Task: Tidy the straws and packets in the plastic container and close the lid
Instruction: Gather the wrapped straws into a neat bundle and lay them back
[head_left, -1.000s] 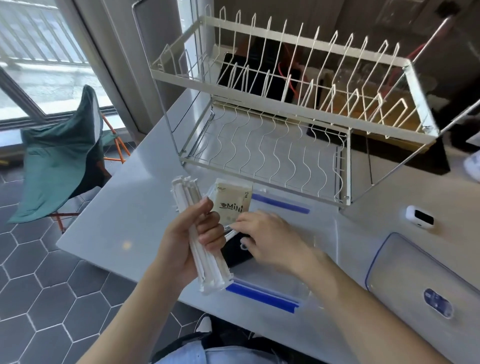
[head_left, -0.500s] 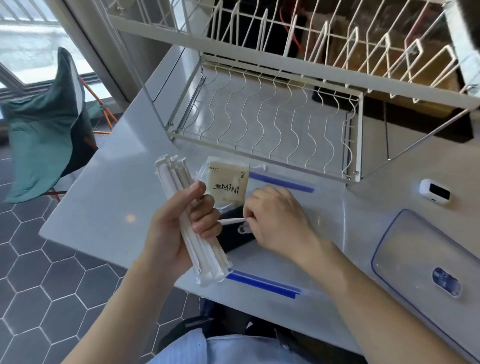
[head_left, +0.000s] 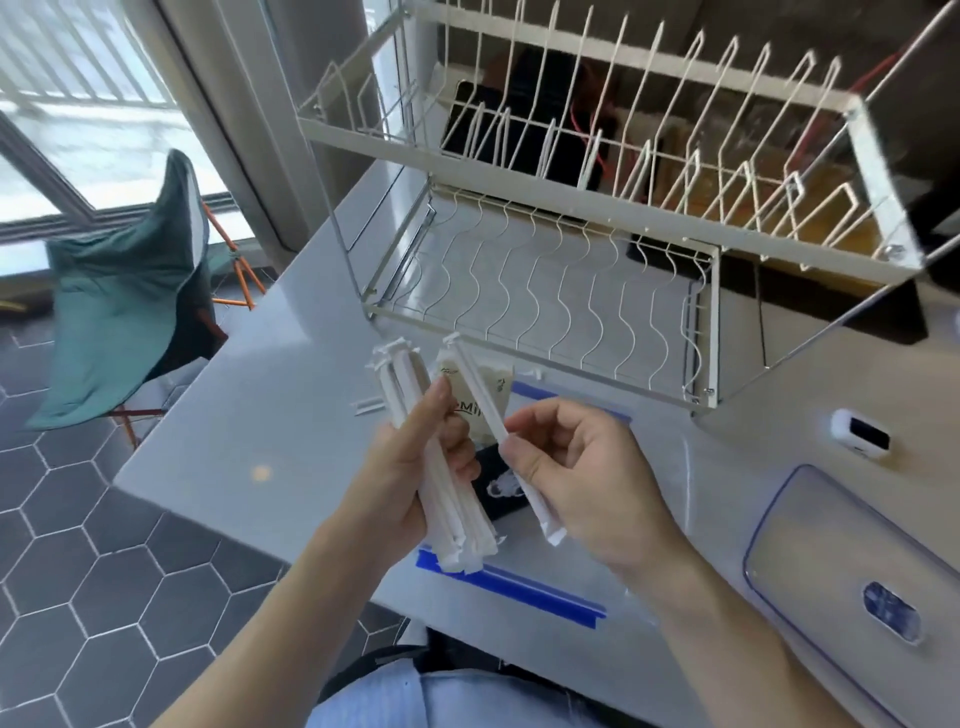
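My left hand (head_left: 410, 467) grips a bundle of white paper-wrapped straws (head_left: 457, 525), held upright over the clear plastic container (head_left: 654, 499) with blue rims. My right hand (head_left: 576, 467) pinches a single wrapped straw (head_left: 483, 400) just right of the bundle, lifted above the container. Inside the container lie a beige packet (head_left: 498, 389) printed "MINI" and a black packet (head_left: 498, 488), both partly hidden by my hands. The container's clear lid (head_left: 831, 561) with a blue tab lies flat on the table at the right.
A white two-tier wire dish rack (head_left: 571, 270) stands right behind the container. A small white device (head_left: 860, 434) sits to the right. One loose straw (head_left: 369, 404) lies on the table left of the container. A green folding chair (head_left: 124, 312) stands on the tiled floor at left.
My right hand has come up out of the container holding one wrapped straw beside the bundle. The left hand still holds the bundle, raised slightly.
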